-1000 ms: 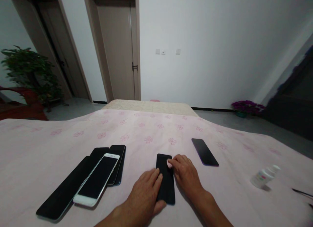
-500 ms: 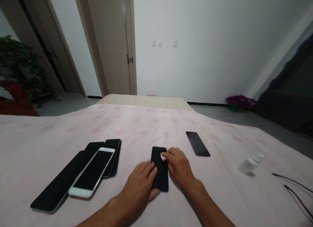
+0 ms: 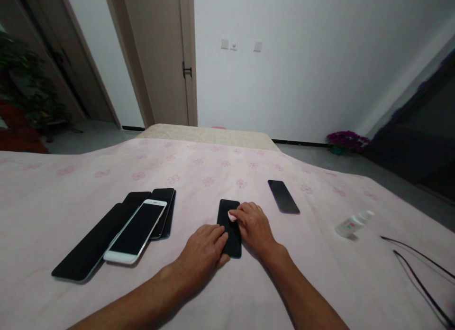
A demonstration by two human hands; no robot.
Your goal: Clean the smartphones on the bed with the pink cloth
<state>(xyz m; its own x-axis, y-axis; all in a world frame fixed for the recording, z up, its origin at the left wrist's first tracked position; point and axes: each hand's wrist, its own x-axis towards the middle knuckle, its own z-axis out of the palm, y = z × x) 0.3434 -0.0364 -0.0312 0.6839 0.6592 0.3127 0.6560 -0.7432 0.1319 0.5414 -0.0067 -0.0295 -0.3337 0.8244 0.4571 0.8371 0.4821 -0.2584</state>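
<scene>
A black phone lies flat on the pink flowered cloth, between my two hands. My left hand rests against its left edge, with the fingertips on the screen and the thumb at the lower corner. In the fingers of my right hand a small pinkish wad is pinched, touching the upper part of the screen. To the left, a white phone lies on top of several dark phones. Another dark phone lies apart, beyond my right hand.
A white bottle lies on its side at the right, near two dark cable ends. Beyond the cloth's far edge are a door, a wall and purple flowers. A green plant stands at the far left.
The whole view has tilted down slightly, so things sit higher in the picture. My right hand still pinches the wad on the screen, now slightly nearer the middle of its width; my left hand keeps its hold.
</scene>
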